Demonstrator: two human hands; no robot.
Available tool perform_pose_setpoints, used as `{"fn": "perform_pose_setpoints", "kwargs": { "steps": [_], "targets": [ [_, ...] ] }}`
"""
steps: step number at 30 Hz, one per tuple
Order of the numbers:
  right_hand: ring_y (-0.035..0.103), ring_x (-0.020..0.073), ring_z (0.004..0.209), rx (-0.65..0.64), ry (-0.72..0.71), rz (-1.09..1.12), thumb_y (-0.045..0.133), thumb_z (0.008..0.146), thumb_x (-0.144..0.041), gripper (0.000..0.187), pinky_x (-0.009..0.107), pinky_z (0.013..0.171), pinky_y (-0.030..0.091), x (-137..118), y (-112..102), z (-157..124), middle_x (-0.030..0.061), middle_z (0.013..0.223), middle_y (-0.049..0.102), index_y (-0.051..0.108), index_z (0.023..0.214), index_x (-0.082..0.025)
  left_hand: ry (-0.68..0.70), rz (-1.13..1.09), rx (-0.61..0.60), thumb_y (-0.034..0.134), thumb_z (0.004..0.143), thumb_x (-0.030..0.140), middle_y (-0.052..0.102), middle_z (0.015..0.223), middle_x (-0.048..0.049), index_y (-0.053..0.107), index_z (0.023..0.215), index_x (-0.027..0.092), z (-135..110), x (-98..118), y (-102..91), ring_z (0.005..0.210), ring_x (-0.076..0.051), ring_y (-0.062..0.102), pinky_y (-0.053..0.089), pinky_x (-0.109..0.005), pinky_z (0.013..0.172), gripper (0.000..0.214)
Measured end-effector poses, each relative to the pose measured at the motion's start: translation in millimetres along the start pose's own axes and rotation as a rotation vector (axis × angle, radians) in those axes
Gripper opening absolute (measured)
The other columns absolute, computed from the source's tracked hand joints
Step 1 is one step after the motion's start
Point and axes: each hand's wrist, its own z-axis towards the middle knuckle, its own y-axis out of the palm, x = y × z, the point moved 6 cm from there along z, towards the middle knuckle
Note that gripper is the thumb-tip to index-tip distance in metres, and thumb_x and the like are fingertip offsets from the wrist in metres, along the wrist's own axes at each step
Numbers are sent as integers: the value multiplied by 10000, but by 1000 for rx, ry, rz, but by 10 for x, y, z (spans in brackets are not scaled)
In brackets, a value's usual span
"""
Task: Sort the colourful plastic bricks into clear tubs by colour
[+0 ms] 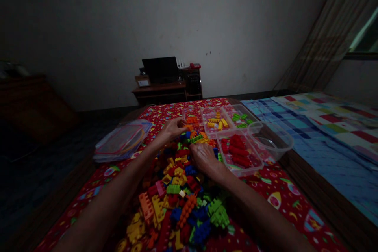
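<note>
A heap of mixed plastic building blocks (178, 179) in red, yellow, blue, green and orange spreads over the red patterned cloth. At the far end of the heap, the fingers of my left hand (173, 128) are pinched on an orange building block (189, 127), just short of a clear container with orange blocks (192, 119). My right hand (204, 156) reaches into the heap with its fingers curled down; what they grip, if anything, is hidden. Beside it, a clear container (256, 165) holds red blocks (238, 151).
Behind stand clear containers with yellow blocks (217, 122) and green blocks (242, 120). A round clear tub (285, 143) sits at the right table edge. Stacked lids (122, 141) lie at left. A bed (313, 145) adjoins on the right; a desk with a monitor (162, 70) stands beyond.
</note>
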Motion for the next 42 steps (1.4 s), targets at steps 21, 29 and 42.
{"fn": "perform_pose_setpoints", "kwargs": {
  "steps": [21, 29, 42],
  "targets": [
    [588, 267, 989, 85, -26, 9, 363, 890, -126, 312, 378, 798, 456, -29, -26, -33, 159, 949, 642, 554, 1136, -110, 220, 306, -34, 558, 800, 321, 696, 962, -93, 697, 866, 165, -150, -197, 260, 913, -212, 624, 454, -296, 856, 218],
    [600, 270, 966, 79, -50, -3, 427, 880, -160, 284, 372, 789, 456, -16, 5, -27, 157, 957, 648, 552, 1131, -114, 138, 280, -333, 553, 774, 376, 699, 779, -26, 691, 839, 168, -408, -149, 186, 688, -165, 606, 424, -226, 617, 257],
    [574, 258, 952, 89, -62, -54, 362, 911, -126, 275, 385, 779, 444, -66, 51, -52, 143, 980, 626, 515, 1140, -121, 183, 350, -115, 500, 826, 334, 697, 864, -84, 686, 842, 159, -250, 16, 119, 807, -196, 626, 439, -258, 727, 256]
  ]
}}
